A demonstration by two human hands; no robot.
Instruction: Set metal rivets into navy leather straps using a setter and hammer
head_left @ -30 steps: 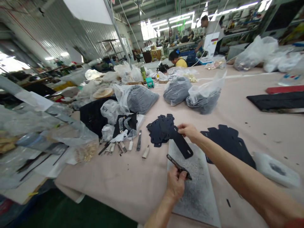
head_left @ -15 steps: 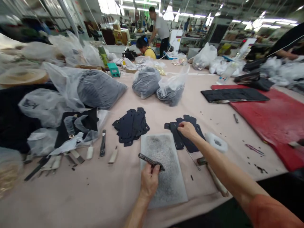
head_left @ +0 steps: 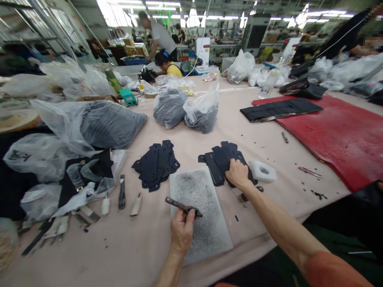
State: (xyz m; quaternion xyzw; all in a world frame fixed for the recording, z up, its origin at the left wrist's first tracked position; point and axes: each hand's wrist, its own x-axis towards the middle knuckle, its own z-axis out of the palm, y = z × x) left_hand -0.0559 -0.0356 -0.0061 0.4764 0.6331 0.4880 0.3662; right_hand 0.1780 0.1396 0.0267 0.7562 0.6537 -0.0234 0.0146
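My left hand is closed round a dark metal hole punch, held slanting over a white board covered in black marks. My right hand rests at the near edge of the right pile of dark blue slotted panels, fingers curled on a panel; the fingertips are partly hidden. Left of the board's far end lies a second heap of similar panels. Beneath my right forearm a mallet is mostly hidden.
A white block lies right of the panels. Loose tools lie at left. Stuffed plastic bags stand behind, with a red sheet at right. Co-workers are at the back and far right.
My right hand has drawn back from the middle of the right pile to its near edge, fingers more curled. My left hand keeps the punch over the board. The view has shifted right.
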